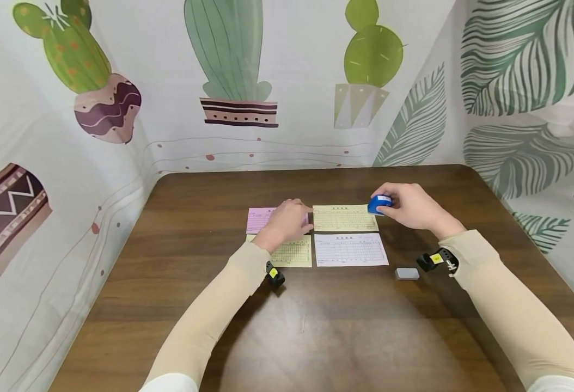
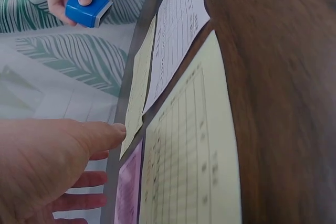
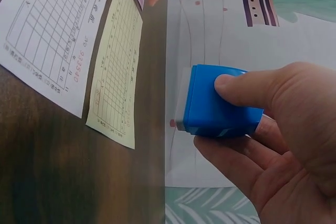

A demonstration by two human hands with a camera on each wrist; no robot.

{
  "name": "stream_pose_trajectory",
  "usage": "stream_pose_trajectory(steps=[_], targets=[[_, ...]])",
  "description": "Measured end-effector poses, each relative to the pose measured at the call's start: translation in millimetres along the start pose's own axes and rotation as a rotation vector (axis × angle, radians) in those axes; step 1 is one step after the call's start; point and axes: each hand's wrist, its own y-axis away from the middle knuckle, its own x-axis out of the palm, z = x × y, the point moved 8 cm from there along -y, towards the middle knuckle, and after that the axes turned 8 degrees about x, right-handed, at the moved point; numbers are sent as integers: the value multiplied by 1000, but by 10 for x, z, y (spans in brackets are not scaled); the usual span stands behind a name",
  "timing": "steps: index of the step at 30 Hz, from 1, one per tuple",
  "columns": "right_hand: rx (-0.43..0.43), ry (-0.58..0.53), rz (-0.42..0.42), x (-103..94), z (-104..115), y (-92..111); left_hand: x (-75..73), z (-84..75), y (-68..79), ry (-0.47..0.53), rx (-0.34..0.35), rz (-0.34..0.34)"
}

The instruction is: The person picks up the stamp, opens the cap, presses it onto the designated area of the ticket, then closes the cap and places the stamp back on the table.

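My right hand [image 1: 411,206] pinches a blue stamp [image 3: 220,100] between thumb and fingers, over the right end of the upper yellow slip [image 1: 344,219] in the head view. The right wrist view shows the stamp raised off the table, its pale base turned toward the papers. My left hand [image 1: 288,221] holds nothing; its fingers are loosely extended over the pink slip [image 1: 256,220] and the upper part of the lower yellow slip [image 1: 294,255], partly hiding both. A white slip [image 1: 350,250] lies below the upper yellow one. All are printed with ruled grids.
A small grey rectangular block [image 1: 407,274] lies on the brown wooden table [image 1: 287,332], right of the white slip and near the right wrist strap [image 1: 436,259]. Behind the table hangs a cloth [image 1: 306,147] printed with cacti and leaves.
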Motion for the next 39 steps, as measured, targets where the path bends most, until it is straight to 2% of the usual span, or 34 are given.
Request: stream_pose_trajectory(steps=[9, 15, 21, 29, 39], targets=[[-20, -11, -3, 5, 42, -45, -98, 158, 274, 26, -34, 9], [-46, -19, 13, 14, 99, -63, -117, 215, 448, 24, -21, -4], [-22, -16, 28, 49, 107, -98, -99, 277, 668, 14, -10, 1], [-40, -18, 21, 88, 146, -142, -61, 354, 944, -23, 13, -42], [-57, -6, 41, 79, 284, -188, -46, 406, 1253, -46, -14, -68]])
